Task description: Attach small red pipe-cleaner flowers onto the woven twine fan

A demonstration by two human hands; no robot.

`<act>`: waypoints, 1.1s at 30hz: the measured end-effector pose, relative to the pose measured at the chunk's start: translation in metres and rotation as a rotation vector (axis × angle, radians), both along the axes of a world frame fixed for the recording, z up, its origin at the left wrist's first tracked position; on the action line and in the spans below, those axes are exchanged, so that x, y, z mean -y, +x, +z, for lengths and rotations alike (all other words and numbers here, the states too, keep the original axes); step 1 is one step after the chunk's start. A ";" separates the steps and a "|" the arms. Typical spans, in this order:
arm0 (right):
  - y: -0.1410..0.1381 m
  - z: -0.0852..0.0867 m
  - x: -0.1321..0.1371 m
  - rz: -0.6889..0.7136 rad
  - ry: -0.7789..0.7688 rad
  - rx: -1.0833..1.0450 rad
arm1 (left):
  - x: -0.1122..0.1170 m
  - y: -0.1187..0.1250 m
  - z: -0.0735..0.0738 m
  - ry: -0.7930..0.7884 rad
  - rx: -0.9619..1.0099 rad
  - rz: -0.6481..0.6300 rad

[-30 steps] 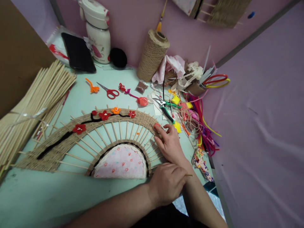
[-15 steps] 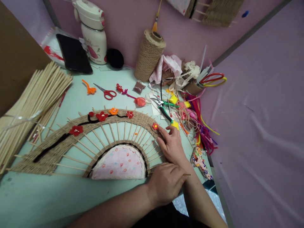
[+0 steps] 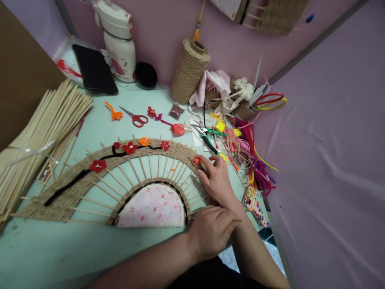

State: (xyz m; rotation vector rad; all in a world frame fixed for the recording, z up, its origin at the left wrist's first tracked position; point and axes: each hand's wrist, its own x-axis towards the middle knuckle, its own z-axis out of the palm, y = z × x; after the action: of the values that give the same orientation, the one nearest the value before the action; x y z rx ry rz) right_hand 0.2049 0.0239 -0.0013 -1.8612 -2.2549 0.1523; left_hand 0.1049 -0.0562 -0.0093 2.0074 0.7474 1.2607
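Note:
A woven half-round fan [image 3: 177,150] of thin sticks and twine lies on the table. Its inner half-circle is covered with flowered fabric [image 3: 153,206]. Red and orange flowers and a black branch decorate the woven band. My left hand [image 3: 210,233] is closed around the fan's lower right edge, and the tip of a stick [image 3: 237,220] pokes out past the fingers. Higher up, my right hand [image 3: 217,176] rests at the band's right side with fingers apart. Its index fingertip touches a small red flower with a yellow centre [image 3: 196,160]. My left hand covers the fan's right end.
Red-handled scissors [image 3: 138,120] and green-handled pruning shears [image 3: 207,140] lie behind the fan. A twine spool [image 3: 191,70], a white bottle [image 3: 120,52] and a phone [image 3: 94,70] stand or lie at the back. Bundled sticks [image 3: 36,140] are at left, pipe cleaners [image 3: 258,156] at right.
My right index finger has shifted slightly at the small red flower, and the thumb has drawn a little to the left. My left hand keeps its grip in the same place.

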 end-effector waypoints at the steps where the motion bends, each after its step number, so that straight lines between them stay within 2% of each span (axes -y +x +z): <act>1: -0.001 0.000 0.000 0.005 -0.002 0.006 | 0.000 0.000 0.000 0.001 -0.003 -0.003; 5: -0.003 0.000 0.000 0.020 -0.023 0.021 | 0.000 0.000 -0.002 -0.001 -0.016 -0.011; 9: -0.003 -0.001 0.002 0.000 0.029 0.002 | -0.001 -0.003 -0.002 -0.057 0.007 -0.014; 11: -0.001 -0.003 0.002 0.022 0.023 -0.012 | -0.003 -0.005 0.000 -0.171 0.035 -0.006; 13: 0.003 -0.004 0.004 0.016 0.059 -0.088 | -0.004 -0.006 0.000 -0.355 0.091 -0.012; 17: 0.014 0.008 0.017 -0.112 0.219 -0.404 | -0.006 -0.005 0.000 -0.711 0.291 -0.057; 19: 0.020 0.018 0.032 -0.144 0.232 -0.517 | -0.007 -0.004 -0.001 -0.776 0.371 -0.063; 21: 0.026 0.028 0.049 -0.154 0.275 -0.540 | -0.008 -0.004 0.000 -0.782 0.399 -0.056; 23: 0.030 0.034 0.066 -0.118 0.349 -0.478 | -0.009 -0.005 0.001 -0.773 0.381 -0.033; 26: 0.033 0.036 0.085 0.066 0.404 -0.352 | -0.012 -0.008 0.002 -0.776 0.350 -0.009; 29: 0.030 0.030 0.092 0.201 0.401 -0.307 | -0.013 -0.008 0.001 -0.845 0.396 -0.076; 33: 0.022 0.017 0.092 0.249 0.449 -0.301 | -0.012 -0.002 -0.006 -0.945 0.561 -0.170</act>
State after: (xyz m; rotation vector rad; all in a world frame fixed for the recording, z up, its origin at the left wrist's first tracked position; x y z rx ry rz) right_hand 0.2270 -0.0682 0.0156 -1.2420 -2.0871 -0.0340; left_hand 0.1032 -0.0441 -0.0158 0.8806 0.6815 1.0080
